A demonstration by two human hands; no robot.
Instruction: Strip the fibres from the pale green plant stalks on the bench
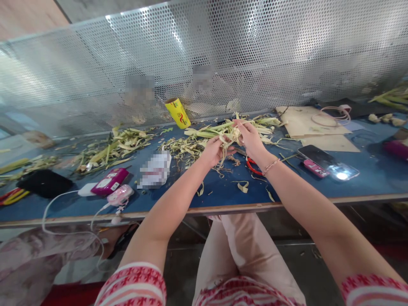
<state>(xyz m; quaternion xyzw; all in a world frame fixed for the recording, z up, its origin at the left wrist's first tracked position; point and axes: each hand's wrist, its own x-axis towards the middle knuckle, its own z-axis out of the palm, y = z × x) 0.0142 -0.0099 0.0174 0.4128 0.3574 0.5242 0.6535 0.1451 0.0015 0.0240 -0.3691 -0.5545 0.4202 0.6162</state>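
Note:
Both of my hands meet over the pile of pale green dried plant stalks (210, 130) at the middle of the blue table. My left hand (216, 149) is curled round a whitish, leafy plant piece (235, 135). Fingers of my right hand (247, 135) pinch the same piece from the right, close to my left fingertips. Curled peelings and small scraps lie on the table below my hands. Red scissor handles (254, 166) show beside my right wrist, their blades hidden.
A yellow tube (177, 113) stands tilted by the perforated metal screen (248, 55). Another plant heap (111, 148), a magenta power bank (110, 181) and a white cable are left. Brown paper (310, 123) and phones (315, 155) lie right. A seated person's leg (41, 255) shows lower left.

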